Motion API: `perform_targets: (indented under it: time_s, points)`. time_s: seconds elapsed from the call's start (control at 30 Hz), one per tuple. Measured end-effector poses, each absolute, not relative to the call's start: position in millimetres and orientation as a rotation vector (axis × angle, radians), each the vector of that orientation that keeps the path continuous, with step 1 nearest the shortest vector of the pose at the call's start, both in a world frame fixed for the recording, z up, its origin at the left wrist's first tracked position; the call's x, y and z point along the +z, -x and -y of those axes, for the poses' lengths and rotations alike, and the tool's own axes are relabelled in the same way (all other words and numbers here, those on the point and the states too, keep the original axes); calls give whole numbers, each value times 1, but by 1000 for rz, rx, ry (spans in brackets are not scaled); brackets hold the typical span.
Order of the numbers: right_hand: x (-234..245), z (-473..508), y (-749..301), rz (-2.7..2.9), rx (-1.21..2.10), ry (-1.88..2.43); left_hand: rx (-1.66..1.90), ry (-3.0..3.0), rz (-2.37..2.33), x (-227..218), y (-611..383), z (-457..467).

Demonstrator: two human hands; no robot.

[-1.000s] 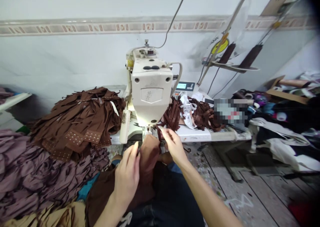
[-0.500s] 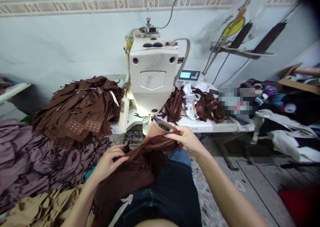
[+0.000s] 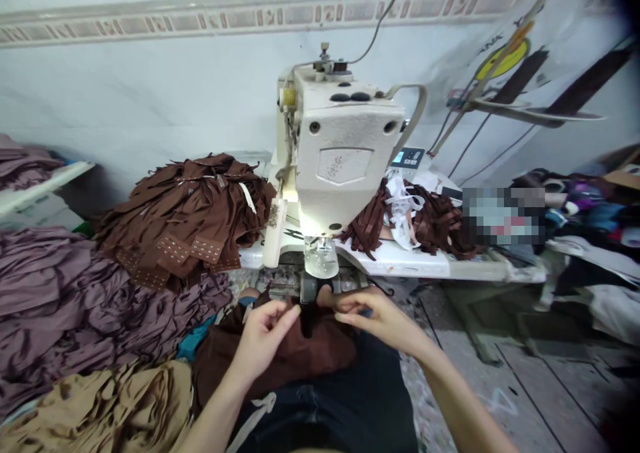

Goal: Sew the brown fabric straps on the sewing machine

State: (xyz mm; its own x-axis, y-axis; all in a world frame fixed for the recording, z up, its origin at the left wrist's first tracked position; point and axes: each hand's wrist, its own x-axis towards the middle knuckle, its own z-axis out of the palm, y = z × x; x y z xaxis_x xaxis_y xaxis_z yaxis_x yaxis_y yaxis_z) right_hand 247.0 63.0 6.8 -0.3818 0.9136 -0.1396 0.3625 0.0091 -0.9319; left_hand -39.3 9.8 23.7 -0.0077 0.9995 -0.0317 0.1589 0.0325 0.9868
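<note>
My left hand (image 3: 263,341) and my right hand (image 3: 380,316) are over my lap, their fingertips a short gap apart. Each pinches the upper edge of a brown fabric piece (image 3: 273,354), which lies bunched on my dark trousers (image 3: 320,406). Just above the hands stands the lit needle area with its clear guard (image 3: 321,256) on a cream industrial sewing machine (image 3: 345,146). A dark post (image 3: 309,306) below the machine is partly hidden by the fabric and my hands.
A brown stack with studded strips (image 3: 185,220) and a mauve fabric heap (image 3: 75,306) lie left, with tan cloth (image 3: 100,400) in front. Brown and white strips (image 3: 440,223) sit on the white machine table (image 3: 400,264). Cluttered fabric lies right.
Both hands have dropped and drawn together, and the brown fabric, held up earlier, now sits lower on my lap. The whole view has shifted as my head turned.
</note>
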Motion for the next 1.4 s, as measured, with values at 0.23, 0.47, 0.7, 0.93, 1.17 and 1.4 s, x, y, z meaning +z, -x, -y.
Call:
perform_targets:
  time_s: [0.23, 0.47, 0.7, 0.93, 1.17, 1.4]
  points:
    - [70, -40, -201, 1674, 1249, 1038, 978, -1566, -1250, 57, -6, -12]
    - [87, -73, -202, 1640, 958, 988, 1322, -2051, -1275, 77, 2, -31]
    - [54, -102, -176, 1255, 999, 1089, 1109, -2930, -1200, 70, 14, -48]
    - [31, -89, -171, 1067, 1109, 1119, 1125, -2902, -1588, 57, -12, -42]
    - [-12, -100, -228, 1293, 786, 1352, 1185, -2757, -1601, 50, -14, -42]
    - [-19, -147, -280, 1528, 410, 1600, 1225, -2637, -1479, 35, 4, -31]
